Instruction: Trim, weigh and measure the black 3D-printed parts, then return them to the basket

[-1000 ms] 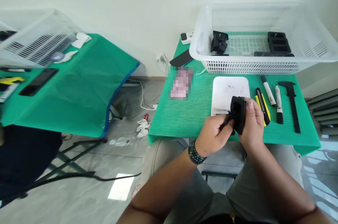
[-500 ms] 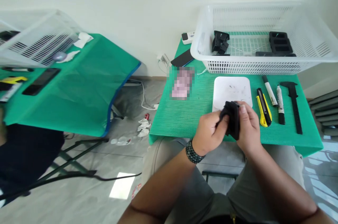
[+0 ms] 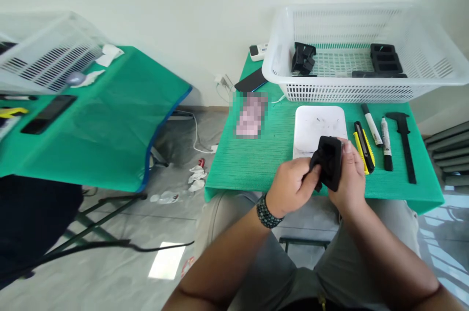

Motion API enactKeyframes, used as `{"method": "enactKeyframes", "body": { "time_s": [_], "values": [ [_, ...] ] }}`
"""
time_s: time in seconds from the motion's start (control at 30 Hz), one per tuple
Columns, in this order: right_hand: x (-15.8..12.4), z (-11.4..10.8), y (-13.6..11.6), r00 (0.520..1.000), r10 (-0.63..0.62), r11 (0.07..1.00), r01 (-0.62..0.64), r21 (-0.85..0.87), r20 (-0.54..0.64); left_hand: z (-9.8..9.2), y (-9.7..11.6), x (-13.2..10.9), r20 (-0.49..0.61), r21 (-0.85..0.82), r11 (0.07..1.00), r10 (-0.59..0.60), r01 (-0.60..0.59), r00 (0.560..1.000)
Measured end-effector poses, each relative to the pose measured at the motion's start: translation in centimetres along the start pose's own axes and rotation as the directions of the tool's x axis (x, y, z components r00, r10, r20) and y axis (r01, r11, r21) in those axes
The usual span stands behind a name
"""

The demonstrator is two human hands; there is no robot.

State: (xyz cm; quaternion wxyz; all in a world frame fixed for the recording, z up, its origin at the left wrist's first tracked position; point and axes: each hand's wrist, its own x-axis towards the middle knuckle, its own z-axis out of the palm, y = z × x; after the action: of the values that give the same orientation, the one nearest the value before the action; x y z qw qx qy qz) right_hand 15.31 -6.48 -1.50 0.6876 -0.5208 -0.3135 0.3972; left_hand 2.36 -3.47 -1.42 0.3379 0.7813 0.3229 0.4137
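Note:
My right hand [image 3: 350, 181] is closed on a black hollow rectangular part [image 3: 336, 167], whose open recess is turned up and towards the left. My left hand [image 3: 291, 185] pinches a crumpled black cloth [image 3: 317, 158] against the left side of that part. Part of the cloth lies in or over the recess; how deep it goes I cannot make out. Both hands are above the table's front edge, just in front of a white square scale-like plate [image 3: 320, 128] with dark smudges. To the right of my right hand lies a yellow and black utility knife [image 3: 364, 147].
A white plastic basket [image 3: 337, 90] with several black parts stands at the back. Two markers [image 3: 373, 125] and a black caliper [image 3: 403, 140] lie on the right. A black phone [image 3: 251, 80] and a pixelated pink object [image 3: 252, 114] lie left. Another green-covered table [image 3: 120, 120] stands further left.
The black part has turned so its hollow side now shows, where before it was seen edge-on. Both hands keep their hold. The view has shifted slightly.

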Motion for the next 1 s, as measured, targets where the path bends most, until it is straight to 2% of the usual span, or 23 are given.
{"method": "enactKeyframes", "body": {
  "time_s": [0.07, 0.17, 0.2, 0.23, 0.3, 0.37, 0.4, 0.47, 0.57, 0.63, 0.7, 0.77, 0.83, 0.93, 1.0],
  "values": [
    [-0.5, 0.2, 0.0, 0.999, 0.019, 1.0, -0.018, -0.024, 0.048, -0.4, -0.1, 0.0, -0.045, 0.015, 1.0, -0.017, 0.017, 0.999],
    [-1.5, 0.7, 0.1, 0.965, 0.091, 0.996, -0.087, -0.029, 0.246, -1.2, -0.4, 0.3, -0.234, 0.02, 0.997, -0.069, 0.076, 0.97],
    [-1.6, 0.7, 0.1, 0.953, 0.126, 0.992, -0.129, -0.008, 0.275, -1.2, -0.5, 0.4, -0.268, 0.014, 0.996, -0.076, 0.083, 0.96],
    [-1.5, 0.7, 0.2, 0.952, 0.16, 0.984, -0.174, 0.031, 0.262, -1.1, -0.4, 0.4, -0.271, 0.015, 0.997, -0.069, 0.076, 0.96],
    [-0.8, 0.5, 0.3, 0.962, 0.226, 0.959, -0.247, 0.135, 0.156, -0.4, -0.1, 0.2, -0.216, 0.033, 0.998, -0.036, 0.044, 0.976],
    [0.0, 0.3, 0.5, 0.962, 0.269, 0.937, -0.273, 0.218, 0.05, 0.3, 0.2, -0.1, -0.141, 0.062, 0.998, 0.001, 0.008, 0.99],
    [0.1, 0.3, 0.5, 0.961, 0.276, 0.931, -0.276, 0.237, 0.037, 0.4, 0.2, -0.2, -0.12, 0.08, 0.997, 0.015, -0.006, 0.993],
    [0.0, 0.4, 0.4, 0.951, 0.286, 0.926, -0.305, 0.222, 0.113, 0.1, 0.1, -0.2, -0.148, 0.104, 0.995, 0.013, 0.002, 0.989],
    [-0.9, 0.7, 0.0, 0.901, 0.325, 0.919, -0.373, 0.128, 0.288, -1.2, -0.4, 0.2, -0.251, 0.141, 0.989, -0.002, 0.039, 0.968],
    [-1.2, 0.8, -0.3, 0.874, 0.37, 0.903, -0.418, 0.099, 0.315, -1.7, -0.6, 0.3, -0.289, 0.206, 0.978, 0.032, 0.029, 0.957],
    [-1.1, 0.9, -0.4, 0.868, 0.419, 0.873, -0.466, 0.145, 0.268, -1.7, -0.5, 0.2, -0.297, 0.334, 0.943, 0.115, -0.01, 0.948],
    [-0.5, 0.8, -0.4, 0.863, 0.463, 0.838, -0.501, 0.218, 0.201, -1.4, -0.1, 0.0, -0.244, 0.493, 0.865, 0.236, -0.089, 0.941],
    [0.0, 0.8, -0.4, 0.87, 0.475, 0.836, -0.494, 0.238, 0.135, -0.9, 0.6, -0.2, -0.115, 0.6, 0.77, 0.353, -0.218, 0.929],
    [0.4, 0.8, -0.5, 0.916, 0.393, 0.91, -0.399, 0.108, 0.077, -0.5, 1.5, -0.4, 0.042, 0.605, 0.696, 0.457, -0.386, 0.889],
    [0.2, 0.8, -0.7, 0.948, 0.286, 0.958, -0.287, -0.015, 0.139, -0.6, 1.8, -0.4, 0.06, 0.583, 0.684, 0.502, -0.439, 0.863]
  ]
}}
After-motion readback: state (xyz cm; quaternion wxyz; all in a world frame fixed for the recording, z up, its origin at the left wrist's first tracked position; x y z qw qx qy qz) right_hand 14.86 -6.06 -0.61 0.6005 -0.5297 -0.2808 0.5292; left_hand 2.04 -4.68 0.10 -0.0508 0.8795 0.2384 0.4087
